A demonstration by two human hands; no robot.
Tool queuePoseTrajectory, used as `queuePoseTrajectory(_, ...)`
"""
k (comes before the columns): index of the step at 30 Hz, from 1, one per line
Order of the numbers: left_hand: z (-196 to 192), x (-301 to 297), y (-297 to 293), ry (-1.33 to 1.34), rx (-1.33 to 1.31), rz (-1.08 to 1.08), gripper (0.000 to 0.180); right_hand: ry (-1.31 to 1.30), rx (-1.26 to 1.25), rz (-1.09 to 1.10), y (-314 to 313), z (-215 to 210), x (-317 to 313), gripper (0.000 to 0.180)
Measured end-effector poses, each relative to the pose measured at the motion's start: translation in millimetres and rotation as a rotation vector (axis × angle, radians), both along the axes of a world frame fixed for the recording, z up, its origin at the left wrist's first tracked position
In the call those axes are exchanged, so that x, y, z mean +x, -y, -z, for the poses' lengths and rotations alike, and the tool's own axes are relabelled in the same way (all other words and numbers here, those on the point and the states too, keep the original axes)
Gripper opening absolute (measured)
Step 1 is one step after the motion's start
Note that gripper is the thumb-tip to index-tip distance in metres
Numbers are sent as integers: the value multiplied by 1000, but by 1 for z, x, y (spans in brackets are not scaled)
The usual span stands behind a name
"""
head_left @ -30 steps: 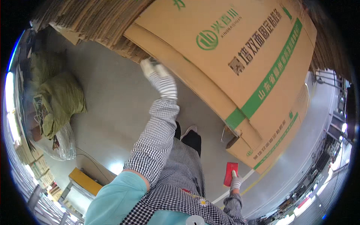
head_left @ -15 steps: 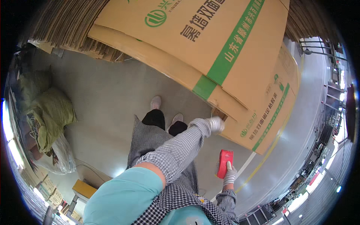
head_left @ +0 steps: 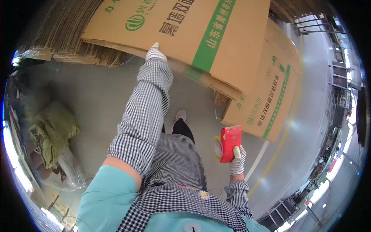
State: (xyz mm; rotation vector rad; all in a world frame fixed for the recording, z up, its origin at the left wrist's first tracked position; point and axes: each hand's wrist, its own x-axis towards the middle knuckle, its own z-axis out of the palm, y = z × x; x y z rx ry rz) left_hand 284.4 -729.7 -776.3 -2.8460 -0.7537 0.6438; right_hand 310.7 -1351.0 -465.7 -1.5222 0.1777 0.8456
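Observation:
My left hand (head_left: pixel 156 54), in a striped glove, is at the near edge of a large brown flattened cardboard box (head_left: pixel 232 71) with green bands. One digit lies over the top face; the other fingers are hidden beneath the edge, gripping it. Lower right, my right hand (head_left: pixel 237 161), gloved too, is closed around a red tape dispenser (head_left: pixel 231 143). A roll of tape (head_left: pixel 217 149) with a yellowish edge shows on the dispenser's left side. The dispenser is held upright, apart from the cardboard.
More flattened cardboard (head_left: pixel 270 96) lies under the top piece at the right. A tall cardboard stack (head_left: pixel 58 34) stands at the far left. Green woven sacks (head_left: pixel 56 125) and clear plastic (head_left: pixel 71 170) lie on the left floor. A yellow floor line (head_left: pixel 279 149) runs along the right.
My left hand has moved left and farther away along the cardboard edge, from near its right corner. The tape dispenser has risen slightly in view, with my right hand still around it.

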Motion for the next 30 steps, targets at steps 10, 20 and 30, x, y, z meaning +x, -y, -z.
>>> queuePoseTrajectory(10, -122, -76, 176, 506, -1418, -1442, 59, 225, 52, -138, -80, -40, -27, 48)
queuePoseTrajectory(20, -274, -139, 211, 770, -2535, -733, 53, 496, -220, -603, -220, -35, -53, 40)
queuePoseTrajectory(30, -252, -138, 111, 890, -1882, -1008, 25, 535, -268, -830, -328, -19, -44, 51)
